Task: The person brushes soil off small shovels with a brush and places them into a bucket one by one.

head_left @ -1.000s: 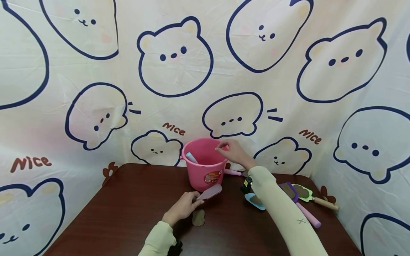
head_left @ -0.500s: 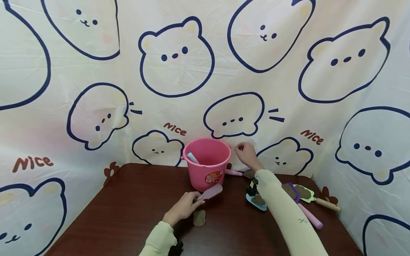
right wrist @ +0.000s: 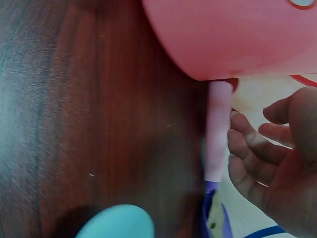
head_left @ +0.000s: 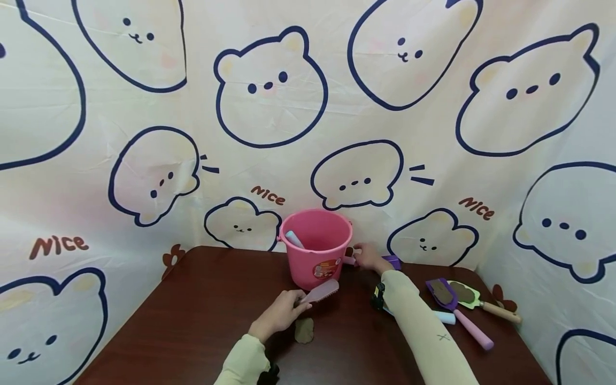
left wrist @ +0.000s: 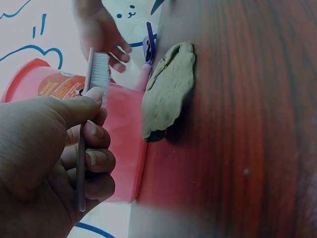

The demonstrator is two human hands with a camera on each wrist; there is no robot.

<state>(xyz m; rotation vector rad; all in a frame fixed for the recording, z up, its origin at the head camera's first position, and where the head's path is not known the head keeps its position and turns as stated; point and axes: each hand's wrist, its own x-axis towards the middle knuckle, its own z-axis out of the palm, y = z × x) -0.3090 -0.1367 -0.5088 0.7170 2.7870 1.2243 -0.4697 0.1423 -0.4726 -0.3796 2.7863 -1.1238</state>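
Observation:
My left hand [head_left: 279,313] grips a small brush [head_left: 323,290] by its pale mauve handle, its white bristles [left wrist: 101,72] showing in the left wrist view. Below the brush a flat, lumpy grey-brown piece [left wrist: 171,91], like clay, lies on the table. My right hand [head_left: 370,258] is reaching low beside the pink bucket [head_left: 310,270]. In the right wrist view its fingers [right wrist: 252,148] are loosely bent, with fingertips right along the pink handle [right wrist: 218,129] of a toy shovel. That shovel's purple blade [right wrist: 208,213] holds a brownish lump.
A light blue handle [head_left: 293,239] leans inside the bucket. At the right lie a purple shovel [head_left: 441,291] and a green shovel [head_left: 474,301] with a wooden handle, both bearing brown lumps. Another light blue handle [head_left: 445,317] shows past my right sleeve. Patterned cloth [head_left: 269,176] encloses the table.
My right hand has moved from over the bucket's right rim out to the right, then down to the shovel handle beside the bucket. My left hand keeps holding the brush in place.

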